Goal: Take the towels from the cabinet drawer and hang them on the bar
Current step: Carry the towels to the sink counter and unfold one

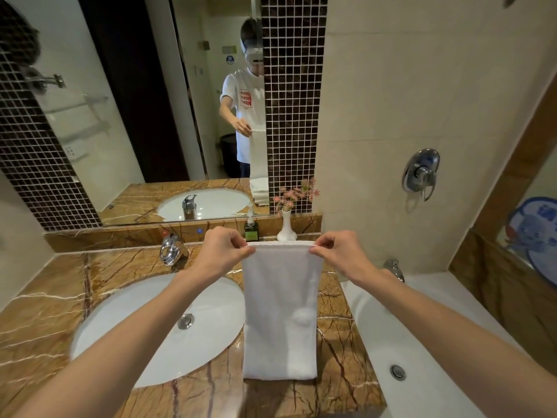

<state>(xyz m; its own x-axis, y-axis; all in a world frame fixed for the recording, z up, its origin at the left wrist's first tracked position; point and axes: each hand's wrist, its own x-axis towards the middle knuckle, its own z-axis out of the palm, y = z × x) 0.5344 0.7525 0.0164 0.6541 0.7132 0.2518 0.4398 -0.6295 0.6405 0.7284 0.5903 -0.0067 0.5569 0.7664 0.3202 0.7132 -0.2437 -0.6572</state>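
Over the brown marble desk (337,372) of a tiled bathroom, we hold a white towel (280,312) by its top corners: our left hand (224,251) pinches the left corner, our right hand (336,251) pinches the right, both clenched on the cloth. The towel hangs straight down between the oval sink (126,342) on the left and the bathtub (422,357) on the right, its lower edge at the desk's surface near the front edge. Behind it, against the back ledge, stand a chrome faucet (170,248), a green bottle (250,233) and a white vase (286,227) with pink flowers. A mirror (135,116) fills the wall above. The desk strip under the towel is narrow.
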